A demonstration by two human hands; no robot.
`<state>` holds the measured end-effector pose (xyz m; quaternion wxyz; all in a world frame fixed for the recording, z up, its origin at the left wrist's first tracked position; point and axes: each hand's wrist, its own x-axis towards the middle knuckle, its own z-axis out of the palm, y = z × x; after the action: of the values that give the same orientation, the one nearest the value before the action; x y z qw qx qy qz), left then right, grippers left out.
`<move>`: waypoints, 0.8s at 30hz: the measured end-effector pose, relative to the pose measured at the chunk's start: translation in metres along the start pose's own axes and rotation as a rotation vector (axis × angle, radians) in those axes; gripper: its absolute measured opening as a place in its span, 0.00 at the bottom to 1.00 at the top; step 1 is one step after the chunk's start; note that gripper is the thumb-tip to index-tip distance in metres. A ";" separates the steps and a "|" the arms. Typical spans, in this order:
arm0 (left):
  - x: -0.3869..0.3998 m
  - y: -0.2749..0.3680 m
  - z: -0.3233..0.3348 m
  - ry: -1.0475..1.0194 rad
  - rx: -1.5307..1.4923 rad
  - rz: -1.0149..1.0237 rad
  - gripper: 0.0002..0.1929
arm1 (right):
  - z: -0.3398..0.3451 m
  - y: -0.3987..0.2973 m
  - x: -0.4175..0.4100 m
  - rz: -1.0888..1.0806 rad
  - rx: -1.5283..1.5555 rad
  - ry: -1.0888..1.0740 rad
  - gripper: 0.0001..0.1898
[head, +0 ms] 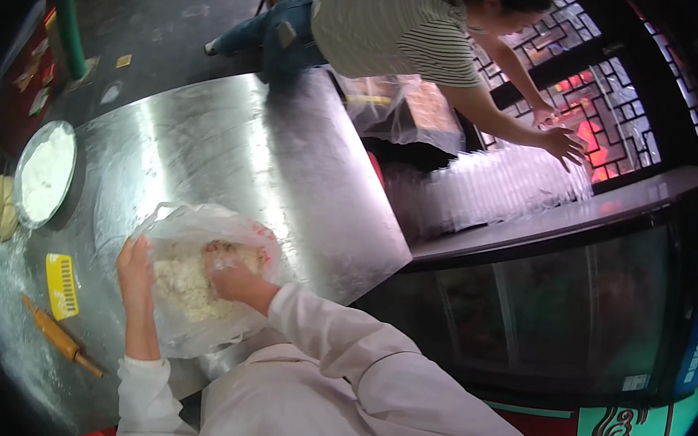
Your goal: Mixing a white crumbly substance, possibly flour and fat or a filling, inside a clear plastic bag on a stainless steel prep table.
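Observation:
A clear plastic bag [188, 344] with red printing lies open on the steel table. It holds a pale, crumbly, flaky mixture [184, 284]. My left hand [137, 271] grips the bag's rim on its left side. My right hand [229, 275] reaches into the bag and its fingers, partly sunk in the mixture, have white bits on them. Whether those fingers close on anything cannot be seen. To the left of the bag lie a yellow plastic scraper [61, 286] and a wooden rolling pin [61, 336].
A metal bowl of flour [48, 173] stands at the left beside a ball of dough [0, 207]. Flour dusts the steel table [206, 137]. Another person [396, 35] leans over stacked clear plastic containers [514, 182] on a glass-fronted cabinet [522, 302] to the right.

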<state>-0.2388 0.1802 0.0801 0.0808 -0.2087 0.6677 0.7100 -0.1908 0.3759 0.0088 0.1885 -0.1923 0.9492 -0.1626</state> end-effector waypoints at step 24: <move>-0.008 -0.005 0.044 -0.007 -0.045 0.223 0.11 | -0.038 0.005 0.022 -0.159 0.200 -0.049 0.36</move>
<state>-0.2381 0.2256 0.0791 -0.0009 -0.1323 0.6704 0.7302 -0.2268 0.3803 0.0331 0.2165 -0.2513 0.9051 -0.2660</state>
